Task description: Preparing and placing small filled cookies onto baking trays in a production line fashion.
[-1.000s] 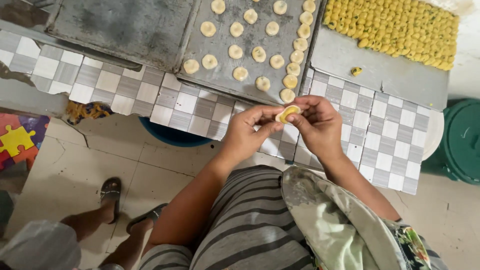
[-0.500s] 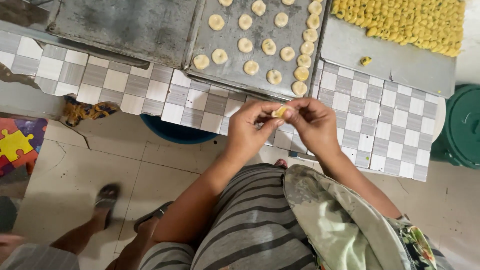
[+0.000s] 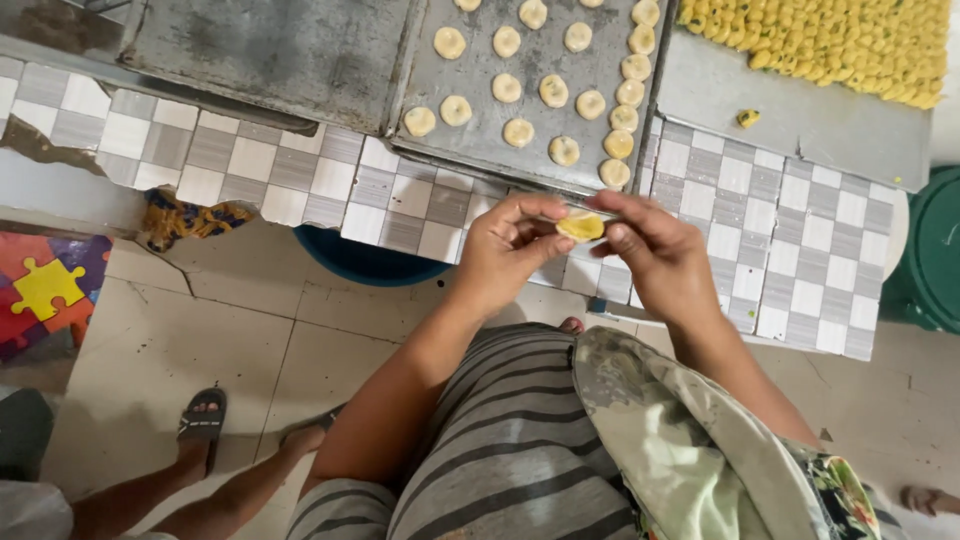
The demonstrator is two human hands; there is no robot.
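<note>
My left hand point(image 3: 510, 255) and my right hand point(image 3: 655, 255) meet over the edge of a tiled counter point(image 3: 420, 200) and pinch one small round piece of yellow-filled dough point(image 3: 581, 226) between their fingertips. Just beyond them lies a grey metal tray point(image 3: 530, 125) with several pale round dough pieces point(image 3: 518, 131) laid out in rows. Farther right, another tray point(image 3: 800, 115) holds a dense pile of small yellow balls point(image 3: 820, 40), with one loose yellow ball point(image 3: 747, 117) apart from the pile.
An empty dark tray point(image 3: 270, 50) lies at the left of the counter. A blue basin point(image 3: 360, 262) sits under the counter, a green bin point(image 3: 930, 250) at the right. Another person's sandalled feet point(image 3: 205, 425) stand on the floor at lower left, near a coloured puzzle mat point(image 3: 45, 290).
Both hands stay together on the dough piece, turning and pressing it. The view has drifted slightly, so the trays sit a little higher in the frame. The other person's feet shifted.
</note>
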